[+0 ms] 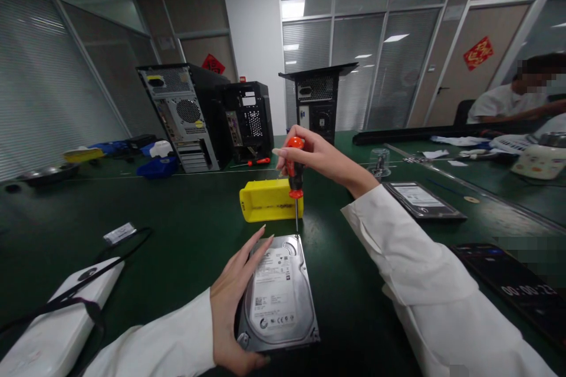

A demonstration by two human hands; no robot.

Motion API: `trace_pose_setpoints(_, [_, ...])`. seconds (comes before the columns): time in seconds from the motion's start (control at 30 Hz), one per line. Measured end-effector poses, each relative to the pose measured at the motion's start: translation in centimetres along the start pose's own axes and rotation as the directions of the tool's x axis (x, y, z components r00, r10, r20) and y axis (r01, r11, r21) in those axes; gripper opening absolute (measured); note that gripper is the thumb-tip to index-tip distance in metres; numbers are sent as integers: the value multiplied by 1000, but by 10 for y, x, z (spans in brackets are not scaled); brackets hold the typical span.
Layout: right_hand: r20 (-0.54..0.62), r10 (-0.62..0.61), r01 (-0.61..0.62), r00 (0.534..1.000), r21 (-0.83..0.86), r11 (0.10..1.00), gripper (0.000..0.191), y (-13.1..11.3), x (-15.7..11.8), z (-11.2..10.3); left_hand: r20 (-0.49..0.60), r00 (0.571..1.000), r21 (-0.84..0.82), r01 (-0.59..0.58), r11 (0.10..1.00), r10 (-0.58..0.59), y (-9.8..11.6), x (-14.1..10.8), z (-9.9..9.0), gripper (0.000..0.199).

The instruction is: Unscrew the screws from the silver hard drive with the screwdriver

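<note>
A silver hard drive (283, 288) lies label side up on the green table. Along its left side, my left hand (234, 294) holds it, fingers over the far left edge and thumb around the near left corner. A red and black screwdriver (295, 174) stands upright in my right hand (309, 150), which is closed around its handle. The screwdriver's tip meets the drive's far right corner, where a screw sits; the exact contact is too small to make out. Just beyond the drive is a yellow bin (265, 203) holding small dark pieces.
Computer cases (190, 112) stand at the back. A second hard drive (422, 200) and a phone (508, 283) showing a timer lie to the right. A white device (66, 318) with a black cable is at left. Another person (504, 100) sits far right.
</note>
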State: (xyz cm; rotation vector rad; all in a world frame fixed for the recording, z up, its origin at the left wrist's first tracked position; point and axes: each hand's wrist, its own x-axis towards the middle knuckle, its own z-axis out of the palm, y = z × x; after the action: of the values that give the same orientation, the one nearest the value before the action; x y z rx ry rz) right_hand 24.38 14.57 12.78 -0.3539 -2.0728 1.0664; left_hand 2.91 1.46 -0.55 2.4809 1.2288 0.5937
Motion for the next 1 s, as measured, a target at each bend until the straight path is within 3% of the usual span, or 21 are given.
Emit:
trace_pose_setpoints(0.23, [-100, -9, -1, 995, -102, 995, 31, 3, 3, 2, 24, 999, -15, -27, 1000, 28, -5, 8, 1, 128])
trace_pose_setpoints(0.5, [-154, 6, -20, 988, -90, 996, 33, 8, 3, -1, 11, 1000, 10, -16, 1000, 16, -4, 11, 2, 128])
trace_pose_setpoints(0.8, [-135, 50, -53, 990, -12, 999, 33, 14, 4, -7, -3, 1000, 42, -3, 999, 3, -4, 10, 5, 129])
trace_pose_setpoints(1.0, [-187, 8, 12, 982, 107, 994, 33, 21, 6, 1, 45, 999, 60, -4, 998, 1, -8, 9, 4, 135])
